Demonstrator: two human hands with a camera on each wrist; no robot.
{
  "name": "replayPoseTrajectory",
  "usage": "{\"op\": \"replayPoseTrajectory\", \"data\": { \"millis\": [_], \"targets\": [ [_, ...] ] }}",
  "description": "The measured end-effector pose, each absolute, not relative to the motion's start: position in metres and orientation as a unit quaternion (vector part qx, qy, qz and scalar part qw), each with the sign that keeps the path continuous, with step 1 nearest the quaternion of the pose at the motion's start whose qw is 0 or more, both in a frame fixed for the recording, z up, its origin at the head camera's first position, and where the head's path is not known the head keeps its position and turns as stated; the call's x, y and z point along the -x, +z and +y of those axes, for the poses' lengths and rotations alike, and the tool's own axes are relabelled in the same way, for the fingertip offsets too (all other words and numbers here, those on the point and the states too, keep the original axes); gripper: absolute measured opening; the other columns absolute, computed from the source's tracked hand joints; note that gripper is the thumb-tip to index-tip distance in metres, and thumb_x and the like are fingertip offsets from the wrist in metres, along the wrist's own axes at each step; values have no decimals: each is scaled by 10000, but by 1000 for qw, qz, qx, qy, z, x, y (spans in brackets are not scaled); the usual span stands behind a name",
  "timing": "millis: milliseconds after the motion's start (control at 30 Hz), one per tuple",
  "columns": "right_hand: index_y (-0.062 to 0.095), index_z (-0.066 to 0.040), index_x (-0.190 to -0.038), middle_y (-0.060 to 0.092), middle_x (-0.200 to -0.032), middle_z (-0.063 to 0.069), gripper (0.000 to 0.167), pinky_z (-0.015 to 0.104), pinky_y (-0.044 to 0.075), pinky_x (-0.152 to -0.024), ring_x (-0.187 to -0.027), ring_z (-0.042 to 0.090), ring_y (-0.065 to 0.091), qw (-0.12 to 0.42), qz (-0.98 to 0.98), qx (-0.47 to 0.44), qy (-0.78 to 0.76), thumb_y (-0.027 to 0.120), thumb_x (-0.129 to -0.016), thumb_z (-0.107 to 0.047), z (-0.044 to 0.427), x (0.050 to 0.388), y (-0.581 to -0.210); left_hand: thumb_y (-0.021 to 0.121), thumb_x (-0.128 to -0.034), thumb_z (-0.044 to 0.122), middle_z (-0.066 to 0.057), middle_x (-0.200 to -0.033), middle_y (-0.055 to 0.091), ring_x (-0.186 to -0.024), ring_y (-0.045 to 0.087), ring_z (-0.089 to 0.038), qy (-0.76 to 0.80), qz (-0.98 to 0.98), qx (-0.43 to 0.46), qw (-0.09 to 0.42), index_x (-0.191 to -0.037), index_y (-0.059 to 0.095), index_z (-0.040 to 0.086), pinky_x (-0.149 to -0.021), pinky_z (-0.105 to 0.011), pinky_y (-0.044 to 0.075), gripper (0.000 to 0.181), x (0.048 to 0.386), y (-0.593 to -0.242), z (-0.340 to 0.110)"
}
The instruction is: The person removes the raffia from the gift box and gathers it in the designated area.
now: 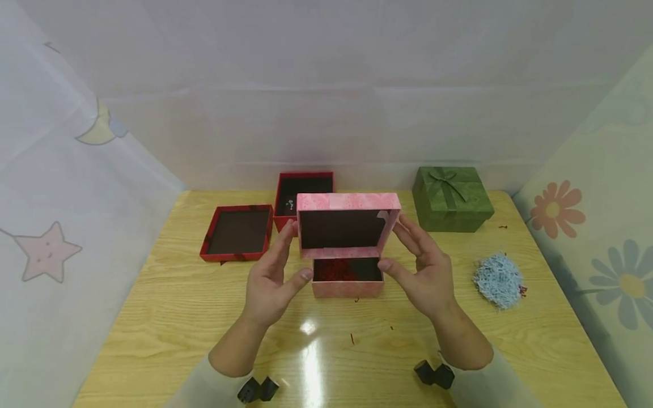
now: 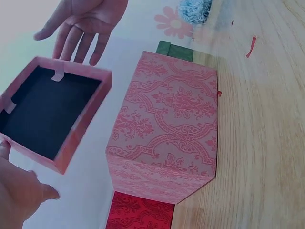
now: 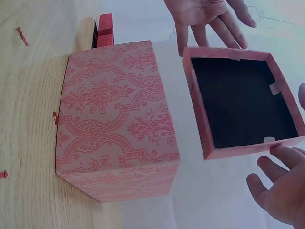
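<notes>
A pink patterned lid [image 1: 349,200] is held up and tilted between both hands, its dark inside facing the head view. My left hand [image 1: 267,286] touches the lid's left side with extended fingers, thumb apart from it. Against the lid's right side rest the fingers of my right hand [image 1: 427,277], with the thumb near the box's upper right corner. Below the lid stands an uncovered pink box [image 1: 347,290] with red filling [image 1: 336,270] inside. Both wrist views show the lid [image 2: 78,129] [image 3: 205,114] off the patterned box [image 2: 167,105] [image 3: 114,109].
A red-rimmed lid [image 1: 237,256] lies at the left, dark inside up. Behind the pink lid is an uncovered red box [image 1: 306,175]. A green box with a bow [image 1: 459,195] stands back right, and pale blue shredded filling [image 1: 499,281] lies nearer. Red scraps [image 1: 352,339] dot the table.
</notes>
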State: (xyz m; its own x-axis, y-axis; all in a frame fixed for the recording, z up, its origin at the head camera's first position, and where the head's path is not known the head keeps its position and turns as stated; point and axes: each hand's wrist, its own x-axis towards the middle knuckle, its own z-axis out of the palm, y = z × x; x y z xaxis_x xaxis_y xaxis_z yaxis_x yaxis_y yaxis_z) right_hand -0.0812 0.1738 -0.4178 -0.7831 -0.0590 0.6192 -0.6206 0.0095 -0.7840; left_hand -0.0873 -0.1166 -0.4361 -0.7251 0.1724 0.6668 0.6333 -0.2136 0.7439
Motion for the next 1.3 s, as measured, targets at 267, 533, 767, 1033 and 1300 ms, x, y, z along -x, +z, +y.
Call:
{"op": "replayPoseTrajectory", "data": {
  "millis": [267, 533, 767, 1033, 1300],
  "targets": [
    [453, 124, -1487, 524, -1485, 278, 766, 352, 398, -1188, -1368, 259, 561, 207, -666, -277, 661, 853, -881, -119, 176, 81, -422, 779, -952, 123, -280, -1601, 374, -1429, 432, -409, -716, -604, 324, 132, -1578, 329, -67, -1139, -475, 461, 795, 87, -437, -122],
    [457, 63, -1521, 518, -1496, 278, 835, 432, 417, -1174, -1381, 305, 544, 160, -684, -292, 649, 892, -839, -146, 172, 79, -423, 808, -916, 76, -284, -1622, 330, -1395, 445, -378, -726, -601, 319, 101, -1592, 307, -60, -1007, -345, 551, 851, 87, -431, -132],
    [417, 1, -1570, 489, -1543, 231, 969, 414, 427, -1161, -1384, 345, 527, 135, -713, -307, 615, 915, -811, -339, 168, 79, -422, 819, -855, -50, -304, -1614, 326, -1411, 432, -387, -736, -599, 309, 63, -1611, 283, -39, -1061, -344, 527, 926, 86, -426, -142],
    [392, -28, -1592, 548, -1512, 167, 1037, 383, 454, -1122, -1295, 334, 595, 118, -728, -308, 602, 959, -758, -269, 159, 79, -420, 834, -808, -111, -207, -1692, 220, -1542, 254, -379, -731, -613, 296, 43, -1608, 278, -38, -1151, -368, 432, 977, 81, -427, -154],
    [401, -63, -1597, 618, -1440, 142, 1040, 385, 433, -1159, -1322, 311, 594, 107, -741, -289, 596, 932, -709, 43, 149, 79, -423, 800, -802, -174, -192, -1684, 252, -1530, 287, -368, -719, -634, 278, 55, -1596, 316, -32, -1094, -330, 491, 940, 79, -428, -164]
  ]
}}
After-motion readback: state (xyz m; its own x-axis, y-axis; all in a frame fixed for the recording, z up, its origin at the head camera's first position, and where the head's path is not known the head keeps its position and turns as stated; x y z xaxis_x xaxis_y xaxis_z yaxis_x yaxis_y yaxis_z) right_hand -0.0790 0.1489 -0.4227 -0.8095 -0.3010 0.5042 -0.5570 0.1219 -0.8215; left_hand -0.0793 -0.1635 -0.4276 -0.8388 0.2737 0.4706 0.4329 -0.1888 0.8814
